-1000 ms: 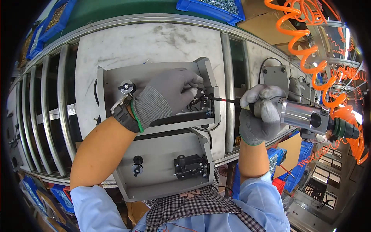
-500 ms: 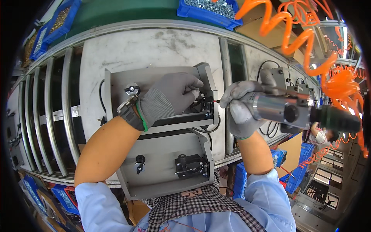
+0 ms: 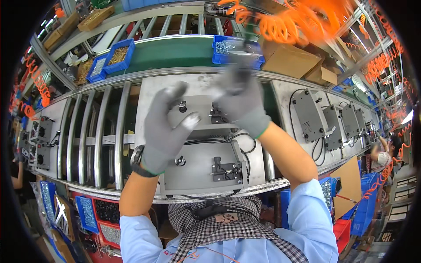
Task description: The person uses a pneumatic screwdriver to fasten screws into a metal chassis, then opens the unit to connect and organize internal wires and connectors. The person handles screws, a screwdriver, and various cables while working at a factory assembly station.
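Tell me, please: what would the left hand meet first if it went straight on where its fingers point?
Ahead of the left hand, the picture shows first the pale board, then the metal rail. The hand seems raised, so it might pass above both.

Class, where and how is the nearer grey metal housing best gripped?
Probably grip the nearer grey housing by its raised end walls, from left and right: they stand upright, while a black bracket and round knob lie between.
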